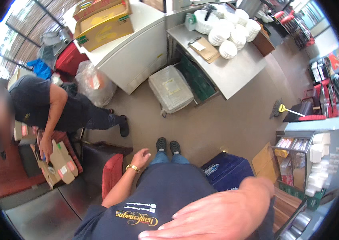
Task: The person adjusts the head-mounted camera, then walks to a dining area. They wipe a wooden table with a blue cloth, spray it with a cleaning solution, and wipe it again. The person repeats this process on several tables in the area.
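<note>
A red seat [112, 174] is at the person's left and a blue box [233, 170] at the right, the dark shirt [173, 184] between them, with the right hand [217, 210] stretched before the shirt — palm hidden, so one cannot tell its hold — and the left hand [140, 157], loose and empty, near the seat, a gold watch [132, 168] on its wrist.
</note>
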Tool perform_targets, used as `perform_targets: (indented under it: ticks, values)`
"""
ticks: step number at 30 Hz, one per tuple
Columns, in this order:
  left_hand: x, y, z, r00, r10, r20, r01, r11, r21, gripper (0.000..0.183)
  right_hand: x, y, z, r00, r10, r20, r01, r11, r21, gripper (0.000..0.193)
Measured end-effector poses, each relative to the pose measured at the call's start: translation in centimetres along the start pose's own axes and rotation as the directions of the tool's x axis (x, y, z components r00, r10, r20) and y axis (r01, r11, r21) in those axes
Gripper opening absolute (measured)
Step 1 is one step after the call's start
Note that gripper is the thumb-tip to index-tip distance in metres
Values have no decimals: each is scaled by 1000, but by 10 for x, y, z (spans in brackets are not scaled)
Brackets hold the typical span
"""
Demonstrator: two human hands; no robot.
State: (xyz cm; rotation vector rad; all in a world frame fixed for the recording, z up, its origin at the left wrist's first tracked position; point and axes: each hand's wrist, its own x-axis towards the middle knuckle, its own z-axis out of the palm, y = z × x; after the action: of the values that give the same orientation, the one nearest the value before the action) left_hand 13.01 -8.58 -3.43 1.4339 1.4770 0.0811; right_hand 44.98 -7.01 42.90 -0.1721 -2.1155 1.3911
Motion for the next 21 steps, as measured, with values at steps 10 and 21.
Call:
perform_targets:
  ticks: [10,21]
  values:
    - [159,15,20,917,-101,385,-242,628,739,50,-157,-88,53,755,205,-623,-298,953,-48,72]
    - [271,284,240,777,198,598,-571,622,536,47,-348,-105,24,645,-17,-764,-107,988,-112,69]
